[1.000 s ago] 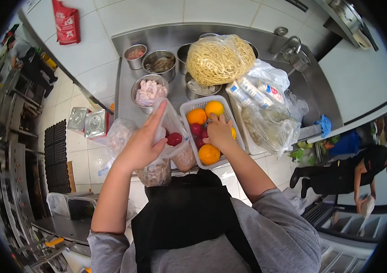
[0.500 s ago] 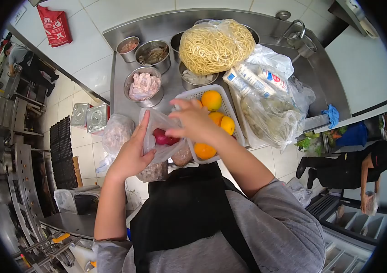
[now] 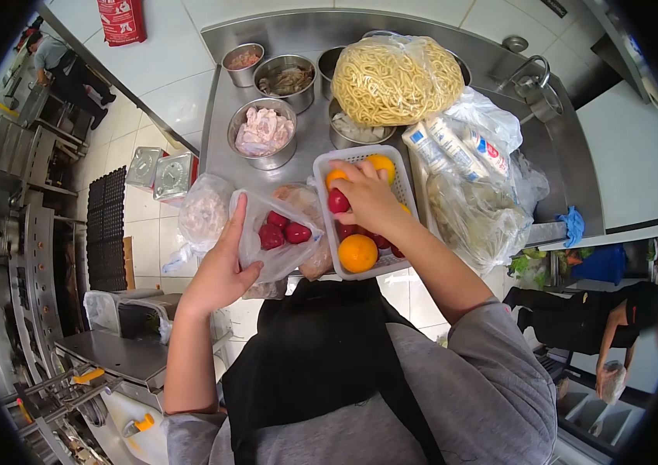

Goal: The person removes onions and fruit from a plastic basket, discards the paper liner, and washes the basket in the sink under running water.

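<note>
My left hand point(image 3: 224, 267) holds the side of a clear plastic bag point(image 3: 271, 263), its thumb and fingers spread around the edge. Inside that bag lie several dark red fruits point(image 3: 296, 232). Over a white plastic basket point(image 3: 411, 203) to the right, my right hand point(image 3: 367, 198) grips a red fruit point(image 3: 338, 201) in its fingertips. An orange point(image 3: 357, 253) sits at the basket's near end, with more red fruits beside it. Another orange fruit point(image 3: 381, 166) shows at the far end, and part of the contents is hidden under my right hand.
Metal bowls of raw meat point(image 3: 264, 132) and shrimp point(image 3: 286, 80) stand behind on the steel counter point(image 3: 216, 139). A big bag of noodles point(image 3: 398, 81) lies beyond the basket; packaged goods point(image 3: 456, 147) are at its right. One person stands right point(image 3: 600, 325), another far left point(image 3: 65, 70).
Three red fruits now show in the bag. My right hand has gone from the basket to the bag and back, and now grips a red fruit. The view has shifted slightly.
</note>
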Motion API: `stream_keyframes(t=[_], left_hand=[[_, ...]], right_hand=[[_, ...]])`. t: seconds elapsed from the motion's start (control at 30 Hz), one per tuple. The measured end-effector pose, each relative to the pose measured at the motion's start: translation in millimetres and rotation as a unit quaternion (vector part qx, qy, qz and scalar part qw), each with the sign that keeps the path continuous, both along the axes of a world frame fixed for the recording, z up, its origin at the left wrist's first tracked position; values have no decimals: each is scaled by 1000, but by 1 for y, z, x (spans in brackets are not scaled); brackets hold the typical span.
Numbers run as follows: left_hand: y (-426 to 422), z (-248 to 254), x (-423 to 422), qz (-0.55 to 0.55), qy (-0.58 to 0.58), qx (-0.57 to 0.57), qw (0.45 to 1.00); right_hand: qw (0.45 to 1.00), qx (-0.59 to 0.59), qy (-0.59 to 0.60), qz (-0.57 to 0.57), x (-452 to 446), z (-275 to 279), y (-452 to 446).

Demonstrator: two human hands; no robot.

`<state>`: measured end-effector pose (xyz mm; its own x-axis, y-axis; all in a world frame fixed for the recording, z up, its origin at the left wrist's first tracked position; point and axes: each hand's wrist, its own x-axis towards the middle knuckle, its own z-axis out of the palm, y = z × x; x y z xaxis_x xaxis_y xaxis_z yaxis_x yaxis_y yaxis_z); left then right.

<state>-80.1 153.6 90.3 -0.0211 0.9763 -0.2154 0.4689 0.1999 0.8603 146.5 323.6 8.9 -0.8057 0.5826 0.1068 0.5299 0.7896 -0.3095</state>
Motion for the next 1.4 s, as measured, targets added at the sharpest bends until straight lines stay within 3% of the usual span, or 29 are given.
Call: stream_keyframes(t=[0.03,0.07,0.13,0.2,0.27,0.37,0.5,0.57,0.8,0.93,1.0,1.1,1.13,1.2,1.23,1.3,1.33,1.4], left_hand=[[1,-3,0,2,-2,-1,1000],[3,-9,0,-2,-24,17,1000],[6,-11,3,-8,-47,34,998],[7,-5,4,-4,-9,50,999],[6,-1,3,-2,-21,44,999],[4,-1,0,6,-34,41,999],[3,-1,0,3,-13,60,998],[2,0,0,11,-22,50,998],[1,-3,-2,35,-65,25,997],[0,-5,1,35,-68,39,996],[3,-7,4,31,-68,51,996],[7,-4,7,29,-57,50,997],[6,-2,7,26,-57,51,997],[4,3,5,15,-36,38,999],[4,2,4,14,-37,40,998],[3,0,3,29,-100,43,994],[3,0,3,28,-100,42,994],[4,2,2,26,-71,55,996]], right_hand=[[997,-44,63,-5,-2,16,-5],[997,-45,61,-5,-10,28,-12],[981,-26,189,45,-29,47,-24],[981,-45,187,34,-26,56,-14],[999,5,45,-12,-6,52,6],[981,-49,-186,-10,12,12,11],[975,-38,-212,58,6,-28,11],[949,-38,-302,86,-4,-37,12],[935,-31,-335,110,-11,-42,23],[962,-92,-254,42,-5,23,30],[982,-158,-73,77,-10,65,19],[985,-160,-3,63,-9,101,9],[985,-159,-3,60,-1,86,13],[986,-57,-144,61,21,39,27],[950,-78,-298,50,22,35,17],[953,-22,-293,75,40,11,-1],[953,33,-284,100,47,5,-5],[963,32,-246,105,52,-2,-3]])
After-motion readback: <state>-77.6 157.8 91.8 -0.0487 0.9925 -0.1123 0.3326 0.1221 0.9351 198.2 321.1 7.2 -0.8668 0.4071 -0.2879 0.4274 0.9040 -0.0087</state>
